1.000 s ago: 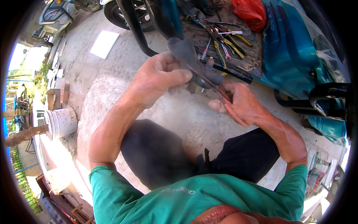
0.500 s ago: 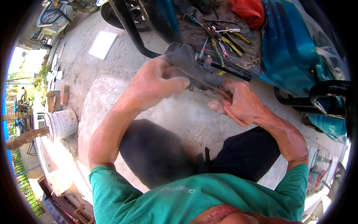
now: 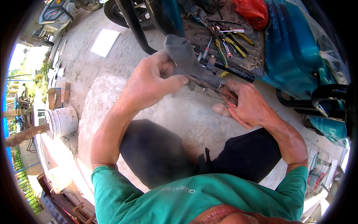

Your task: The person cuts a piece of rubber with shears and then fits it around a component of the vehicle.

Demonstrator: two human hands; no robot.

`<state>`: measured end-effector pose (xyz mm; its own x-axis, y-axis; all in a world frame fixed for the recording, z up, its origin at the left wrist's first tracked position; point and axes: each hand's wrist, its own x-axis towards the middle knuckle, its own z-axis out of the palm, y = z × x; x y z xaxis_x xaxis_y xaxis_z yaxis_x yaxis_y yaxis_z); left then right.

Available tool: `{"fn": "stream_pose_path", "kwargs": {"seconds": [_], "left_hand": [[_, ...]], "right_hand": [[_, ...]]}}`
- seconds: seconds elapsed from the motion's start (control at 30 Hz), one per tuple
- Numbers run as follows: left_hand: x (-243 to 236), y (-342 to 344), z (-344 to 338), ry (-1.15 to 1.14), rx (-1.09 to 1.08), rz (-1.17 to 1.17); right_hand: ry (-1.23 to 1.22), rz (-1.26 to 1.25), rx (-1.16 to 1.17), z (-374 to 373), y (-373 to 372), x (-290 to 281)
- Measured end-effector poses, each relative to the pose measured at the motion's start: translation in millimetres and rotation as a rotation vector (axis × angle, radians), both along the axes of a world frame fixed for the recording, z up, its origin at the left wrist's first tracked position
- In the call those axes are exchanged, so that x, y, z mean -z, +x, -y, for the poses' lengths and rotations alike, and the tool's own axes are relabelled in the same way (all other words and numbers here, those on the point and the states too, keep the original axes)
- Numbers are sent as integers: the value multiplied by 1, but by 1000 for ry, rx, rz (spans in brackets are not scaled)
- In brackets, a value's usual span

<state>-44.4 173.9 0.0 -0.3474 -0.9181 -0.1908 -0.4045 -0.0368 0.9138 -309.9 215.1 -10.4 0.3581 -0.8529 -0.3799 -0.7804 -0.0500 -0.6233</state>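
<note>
My left hand (image 3: 151, 82) grips a dark grey, flared rubber duct (image 3: 182, 56), thumb along its near side. The duct's wide open end points up and away, and its narrower end runs toward my right hand (image 3: 246, 102). My right hand's fingers are closed around a slim tool with reddish handles (image 3: 232, 100). Its dark, thin front part lies along the duct's lower side. The exact kind of tool is hard to make out, as my fingers cover much of it. Both hands are raised in front of my knees.
Several pliers (image 3: 220, 48), a wrench (image 3: 227, 50) and a screwdriver (image 3: 207, 46) lie on a vehicle's footboard (image 3: 257, 61), near a red plastic bag (image 3: 253, 13). Teal bodywork (image 3: 294, 41) stands at right. A white sheet (image 3: 105, 43) and a white bucket (image 3: 63, 121) are at left.
The rubber duct has tilted, its wide end rising so that its opening shows more. My left hand shifted slightly with it; my right hand still holds the reddish-handled tool. The view moved a little.
</note>
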Motion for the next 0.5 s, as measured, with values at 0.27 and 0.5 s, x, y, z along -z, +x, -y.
{"fn": "stream_pose_path", "kwargs": {"seconds": [0.27, 0.5], "left_hand": [[-2, -6, -2, -22, 17, 64], [-1, -5, -2, -101, 6, 64]], "right_hand": [[61, -19, -21, 0, 1, -2], [64, 56, 35, -2, -2, 2]]}}
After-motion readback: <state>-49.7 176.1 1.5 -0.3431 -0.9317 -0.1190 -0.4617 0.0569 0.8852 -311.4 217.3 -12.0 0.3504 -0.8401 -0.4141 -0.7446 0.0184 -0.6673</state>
